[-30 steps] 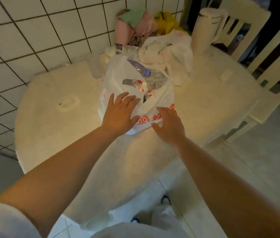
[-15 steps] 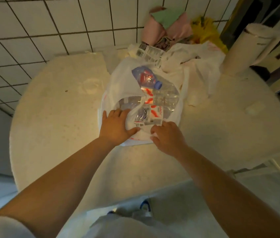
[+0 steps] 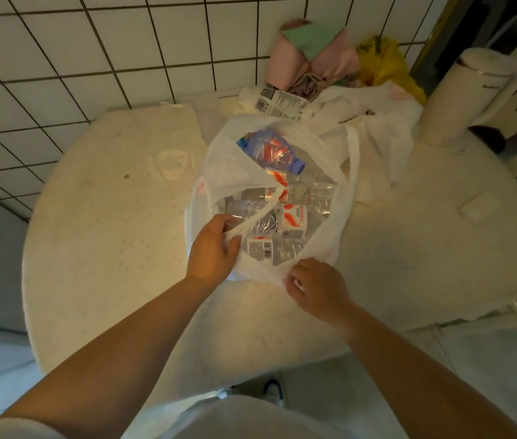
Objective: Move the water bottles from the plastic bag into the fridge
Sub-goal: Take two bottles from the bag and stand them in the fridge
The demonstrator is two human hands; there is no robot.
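White tee sleeve (image 3: 13, 426) — bare forearms.

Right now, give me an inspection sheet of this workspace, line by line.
Surface: round pale table against the tiled wall.
Job's things: plastic bag held open; water bottles lying inside, none out.
Clutter: second white bag, pink wrapping, yellow bag, white kettle.
Hands: left hand grips a bag handle; right hand pinches the near rim.
Cables: nothing seen.
Surroundings: tiled wall; no fridge visible.
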